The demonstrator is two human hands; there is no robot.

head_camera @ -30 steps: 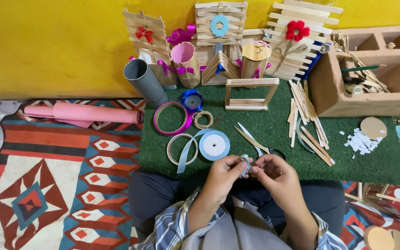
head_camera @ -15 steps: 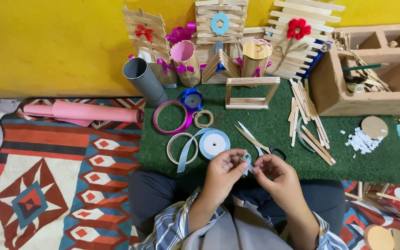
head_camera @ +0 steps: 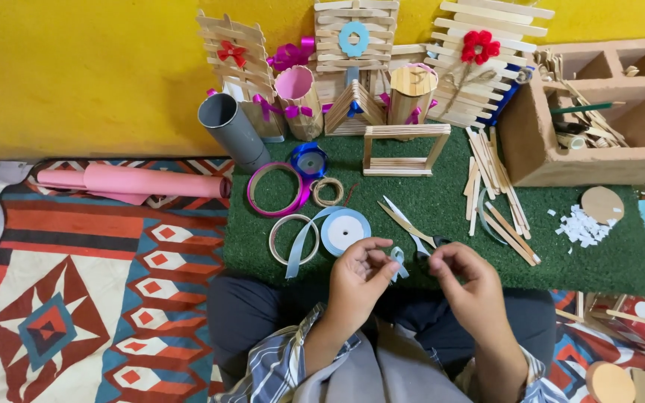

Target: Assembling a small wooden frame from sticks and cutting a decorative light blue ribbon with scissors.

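Fingers [head_camera: 382,263] of the left hand [head_camera: 356,283] are pinching a small piece of light blue ribbon [head_camera: 397,259], thumb and fingertips pressed together on it. That ribbon piece is sitting just above the near edge of the green mat [head_camera: 449,201], about midway along it, between both hands. To its right, the right hand [head_camera: 468,287] is curling its fingers inward, tips drawn close together beside the ribbon; whether they are gripping anything cannot be told.

Just beyond the hands, a pair of scissors [head_camera: 412,231] is lying open on the mat, and a light blue ribbon spool [head_camera: 345,230] is resting beside it with a loose tail trailing toward the near edge. Further left, an empty ring [head_camera: 293,239], a pink ring [head_camera: 276,190], a small twine roll [head_camera: 328,191] and a dark blue ribbon spool [head_camera: 309,159] are lying grouped near the mat's left side. Loose wooden craft sticks [head_camera: 498,194] are spreading across the right half, with white paper scraps [head_camera: 582,225] toward the right edge. Stick-built models [head_camera: 352,52] and a grey tube [head_camera: 231,130] are standing along the far edge, and a brown compartment box [head_camera: 539,149] is occupying the far right corner. A pink paper roll [head_camera: 151,181] is lying on the patterned rug [head_camera: 76,298] off the left edge.
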